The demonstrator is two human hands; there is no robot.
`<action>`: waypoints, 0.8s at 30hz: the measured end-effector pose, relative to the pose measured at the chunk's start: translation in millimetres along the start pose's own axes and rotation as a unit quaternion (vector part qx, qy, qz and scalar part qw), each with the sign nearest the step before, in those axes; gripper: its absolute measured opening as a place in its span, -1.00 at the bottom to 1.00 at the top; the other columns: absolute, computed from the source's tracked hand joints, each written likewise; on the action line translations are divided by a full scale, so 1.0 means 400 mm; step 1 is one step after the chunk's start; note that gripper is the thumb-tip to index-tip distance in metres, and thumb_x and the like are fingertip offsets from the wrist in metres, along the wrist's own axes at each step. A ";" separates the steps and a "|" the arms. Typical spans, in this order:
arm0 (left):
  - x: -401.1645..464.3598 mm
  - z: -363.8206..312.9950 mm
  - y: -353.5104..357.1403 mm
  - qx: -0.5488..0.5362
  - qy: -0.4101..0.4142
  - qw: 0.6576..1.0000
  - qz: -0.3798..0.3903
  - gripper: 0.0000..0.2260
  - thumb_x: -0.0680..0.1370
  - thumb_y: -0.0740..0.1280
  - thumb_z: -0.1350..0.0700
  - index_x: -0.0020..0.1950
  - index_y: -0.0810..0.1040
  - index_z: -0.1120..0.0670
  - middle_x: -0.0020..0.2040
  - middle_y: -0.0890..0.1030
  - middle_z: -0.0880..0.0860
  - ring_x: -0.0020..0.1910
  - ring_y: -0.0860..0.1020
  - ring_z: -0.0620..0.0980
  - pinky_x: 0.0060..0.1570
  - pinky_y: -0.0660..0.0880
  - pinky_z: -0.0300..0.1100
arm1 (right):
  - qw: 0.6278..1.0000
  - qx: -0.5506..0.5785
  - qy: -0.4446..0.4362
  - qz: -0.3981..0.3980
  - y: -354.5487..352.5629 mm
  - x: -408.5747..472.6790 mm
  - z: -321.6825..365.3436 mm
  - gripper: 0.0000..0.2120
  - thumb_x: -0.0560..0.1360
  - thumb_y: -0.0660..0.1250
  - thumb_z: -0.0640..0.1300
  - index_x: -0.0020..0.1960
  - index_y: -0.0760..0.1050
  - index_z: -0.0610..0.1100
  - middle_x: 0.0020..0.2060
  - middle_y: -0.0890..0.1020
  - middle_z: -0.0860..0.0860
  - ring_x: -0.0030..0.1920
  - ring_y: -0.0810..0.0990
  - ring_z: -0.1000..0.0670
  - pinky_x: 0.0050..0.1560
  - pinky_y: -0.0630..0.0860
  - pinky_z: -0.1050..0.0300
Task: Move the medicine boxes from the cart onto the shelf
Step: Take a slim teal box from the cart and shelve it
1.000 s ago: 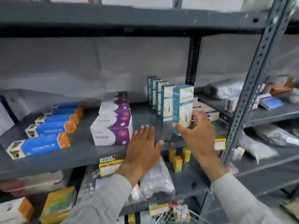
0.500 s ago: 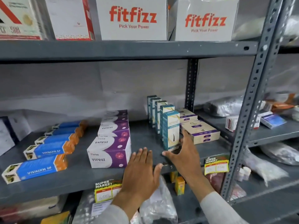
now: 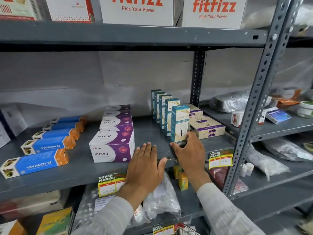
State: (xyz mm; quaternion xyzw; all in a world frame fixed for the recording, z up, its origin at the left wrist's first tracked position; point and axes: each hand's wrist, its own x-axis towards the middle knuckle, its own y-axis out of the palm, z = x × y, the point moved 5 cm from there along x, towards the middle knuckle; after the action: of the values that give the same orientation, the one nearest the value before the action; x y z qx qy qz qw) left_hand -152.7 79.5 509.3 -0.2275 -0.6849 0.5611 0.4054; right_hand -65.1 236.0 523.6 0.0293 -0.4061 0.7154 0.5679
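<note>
A tall teal and white medicine box [image 3: 179, 123] stands upright on the grey metal shelf [image 3: 145, 131], at the front of a row of several matching teal boxes [image 3: 160, 107]. My right hand [image 3: 188, 154] wraps the foot of this front box, thumb on its left side and fingers on its right. My left hand [image 3: 145, 167] lies flat, palm down, on the shelf's front edge just left of the box and holds nothing. A bit of the wire cart [image 3: 185, 229] shows at the bottom edge.
Purple and white Virest boxes [image 3: 111, 146] sit left of my hands, blue and orange Vivalyn boxes [image 3: 36, 163] farther left. Flat beige boxes [image 3: 205, 127] lie right of the teal row. A perforated upright post [image 3: 252, 106] stands at the right. Plastic bags [image 3: 162, 199] fill the shelf below.
My right hand brought the teal box down from mid-air and set it at the front of the teal row. My left hand stayed on the shelf edge. The view tilted upward.
</note>
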 end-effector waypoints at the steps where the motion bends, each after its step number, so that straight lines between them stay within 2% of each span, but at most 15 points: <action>1: -0.001 0.000 -0.001 0.000 -0.001 1.000 0.000 -0.33 0.68 -0.14 -0.28 0.66 0.14 0.11 0.68 0.16 0.14 0.67 0.10 0.09 0.65 0.01 0.02 | 1.000 -0.002 -0.003 -0.001 -0.001 -0.002 -0.002 -0.46 0.39 0.54 0.17 0.21 0.40 -0.04 0.09 0.62 0.02 0.11 0.58 -0.05 0.06 0.48 0.08; 6: -0.001 -0.001 0.001 -0.001 -0.006 1.000 0.002 -0.33 0.69 -0.14 -0.28 0.66 0.14 0.11 0.68 0.16 0.13 0.67 0.10 0.08 0.65 0.01 0.03 | 1.000 -0.014 -0.027 -0.008 -0.001 -0.007 -0.001 -0.38 0.41 0.51 0.19 0.34 0.39 -0.04 0.21 0.60 0.00 0.23 0.54 -0.07 0.22 0.50 -0.01; 10: -0.001 -0.004 0.001 0.001 -0.007 1.000 0.002 -0.33 0.69 -0.15 -0.28 0.67 0.12 0.10 0.69 0.14 0.12 0.68 0.08 0.07 0.65 0.00 0.03 | 0.999 -0.037 -0.030 -0.002 0.001 0.002 0.003 -0.42 0.39 0.50 0.26 0.25 0.45 -0.03 0.16 0.65 0.01 0.18 0.55 -0.08 0.22 0.49 -0.02; 14: -0.002 -0.003 0.000 -0.001 -0.011 1.000 -0.004 -0.33 0.68 -0.14 -0.28 0.66 0.13 0.10 0.68 0.16 0.12 0.67 0.09 0.07 0.65 0.01 0.02 | 0.998 -0.053 -0.025 0.011 0.005 0.009 0.007 -0.40 0.38 0.48 0.30 0.24 0.47 -0.04 0.18 0.66 0.00 0.23 0.55 -0.09 0.28 0.49 -0.05; 17: -0.002 -0.003 -0.005 -0.014 -0.014 1.000 -0.003 -0.34 0.68 -0.12 -0.28 0.66 0.13 0.09 0.69 0.15 0.11 0.67 0.08 0.06 0.66 -0.01 0.01 | 0.999 -0.033 -0.023 0.022 0.004 0.003 0.002 -0.31 0.39 0.45 0.33 0.37 0.40 -0.02 0.29 0.60 0.01 0.33 0.49 -0.08 0.37 0.45 -0.06; 19: -0.003 -0.002 -0.022 -0.057 -0.015 0.998 0.000 -0.36 0.69 -0.09 -0.27 0.67 0.12 0.07 0.69 0.14 0.07 0.68 0.07 0.01 0.66 -0.03 -0.04 | 1.000 0.028 -0.011 0.007 -0.011 -0.013 -0.001 -0.28 0.43 0.42 0.29 0.46 0.32 -0.01 0.35 0.52 0.03 0.37 0.42 -0.05 0.38 0.43 -0.05; 21: -0.020 0.000 -0.060 -0.137 -0.008 0.990 -0.026 -0.41 0.70 -0.01 -0.24 0.66 0.16 0.01 0.68 0.20 0.00 0.66 0.13 -0.06 0.62 0.05 -0.12 | 0.995 0.089 -0.031 -0.042 -0.033 -0.036 0.008 -0.45 0.51 0.41 0.15 0.41 0.39 -0.04 0.27 0.53 0.01 0.30 0.43 -0.04 0.26 0.44 0.07; 24: -0.079 0.035 -0.161 -0.225 -0.006 0.965 -0.135 -0.54 0.69 0.16 -0.15 0.55 0.42 -0.04 0.53 0.48 -0.07 0.51 0.39 -0.19 0.49 0.34 -0.22 | 0.979 0.122 -0.127 -0.102 -0.049 -0.085 0.063 -0.72 0.55 0.41 -0.07 0.22 0.53 -0.13 0.09 0.59 -0.05 0.14 0.52 -0.05 0.14 0.46 0.18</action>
State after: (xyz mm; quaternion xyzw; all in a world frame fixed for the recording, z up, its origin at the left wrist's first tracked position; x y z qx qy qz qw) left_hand -137.1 29.9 560.5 -0.2144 -0.8202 0.3342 0.4117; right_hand -47.4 194.2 534.0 0.2303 -0.3789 0.6883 0.5741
